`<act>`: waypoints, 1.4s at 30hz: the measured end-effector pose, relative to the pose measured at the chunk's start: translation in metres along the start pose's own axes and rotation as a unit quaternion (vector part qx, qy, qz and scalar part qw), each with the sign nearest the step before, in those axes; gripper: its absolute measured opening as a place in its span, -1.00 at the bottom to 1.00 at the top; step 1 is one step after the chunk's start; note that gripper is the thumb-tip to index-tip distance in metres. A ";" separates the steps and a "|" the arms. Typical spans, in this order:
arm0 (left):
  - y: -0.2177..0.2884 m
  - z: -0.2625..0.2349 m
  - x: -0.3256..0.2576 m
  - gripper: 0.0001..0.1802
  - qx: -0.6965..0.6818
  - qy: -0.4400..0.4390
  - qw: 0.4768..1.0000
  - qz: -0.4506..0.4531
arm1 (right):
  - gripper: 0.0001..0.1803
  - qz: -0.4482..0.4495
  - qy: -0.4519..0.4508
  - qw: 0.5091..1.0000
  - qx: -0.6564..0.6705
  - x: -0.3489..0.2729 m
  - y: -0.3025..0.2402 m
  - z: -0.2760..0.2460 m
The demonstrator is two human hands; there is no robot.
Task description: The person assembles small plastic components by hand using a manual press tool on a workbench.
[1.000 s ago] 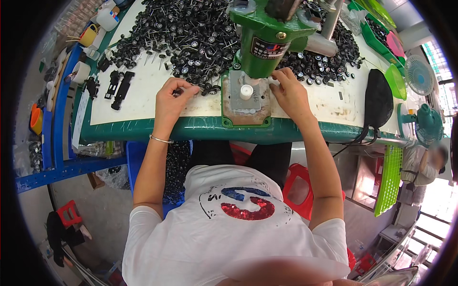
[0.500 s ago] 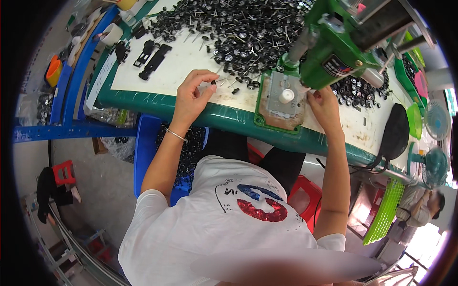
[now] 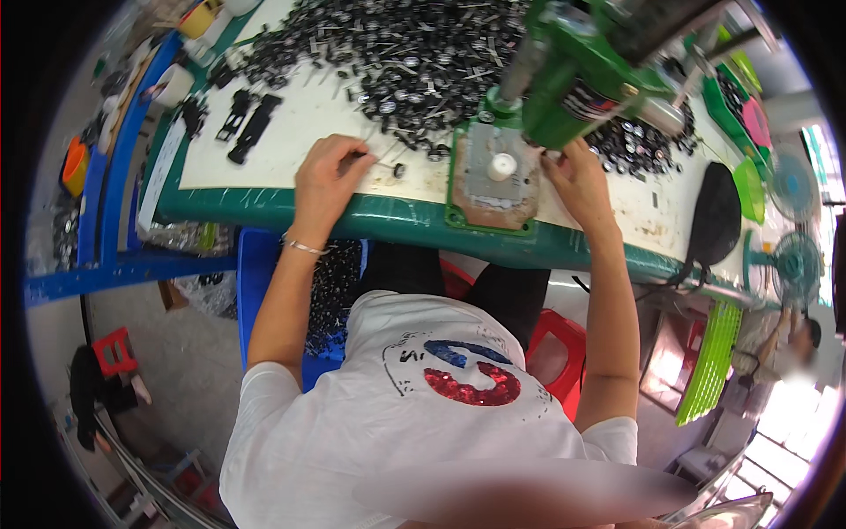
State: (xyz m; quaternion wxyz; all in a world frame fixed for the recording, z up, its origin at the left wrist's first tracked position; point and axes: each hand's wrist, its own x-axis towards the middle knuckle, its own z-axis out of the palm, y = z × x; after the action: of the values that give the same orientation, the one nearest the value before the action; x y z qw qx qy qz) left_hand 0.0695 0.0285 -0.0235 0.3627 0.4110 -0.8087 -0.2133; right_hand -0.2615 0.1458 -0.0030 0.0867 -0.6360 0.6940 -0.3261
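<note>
My left hand (image 3: 324,183) is above the pale table top near its front edge, fingertips pinched around a small dark piece mostly hidden by the fingers. Just right of those fingertips is a wheel on a thin metal axle (image 3: 398,170); whether I touch its rod is unclear. My right hand (image 3: 575,183) is beside the green press (image 3: 573,97), thumb and fingers drawn together near its base plate; anything between them is hidden. A white round piece (image 3: 502,167) stands on the grey plate (image 3: 483,141) of the press base.
A large heap of black wheels and axles (image 3: 397,66) covers the back of the table. More wheels (image 3: 639,145) lie right of the press. Black chassis-like parts (image 3: 254,128) are at left. A blue bin (image 3: 252,291) with small black parts stands below the table edge.
The whole view has shifted, so the table appears further left. My left fingers have closed more over the small dark piece and are nearer the axle. My right hand stays beside the press.
</note>
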 end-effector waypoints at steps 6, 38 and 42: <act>-0.007 -0.016 -0.001 -0.76 -0.109 -0.067 0.990 -0.063 | -0.78 0.016 -0.003 1.000 0.022 -0.005 0.007 -0.002; 0.115 0.048 0.025 -0.80 -0.364 -0.141 0.920 -0.026 | -0.48 -0.018 0.038 0.970 0.241 -0.020 -0.046 -0.008; 0.125 0.050 0.029 -0.79 -0.334 -0.140 0.932 -0.001 | -0.51 0.035 0.079 0.970 0.229 -0.013 -0.039 -0.042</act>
State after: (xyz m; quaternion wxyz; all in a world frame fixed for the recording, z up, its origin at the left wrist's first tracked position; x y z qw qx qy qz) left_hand -0.0438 0.0781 0.0362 0.3618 0.2325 -0.7330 -0.5270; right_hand -0.2495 0.1735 0.0476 0.1859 -0.5470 0.6271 -0.5225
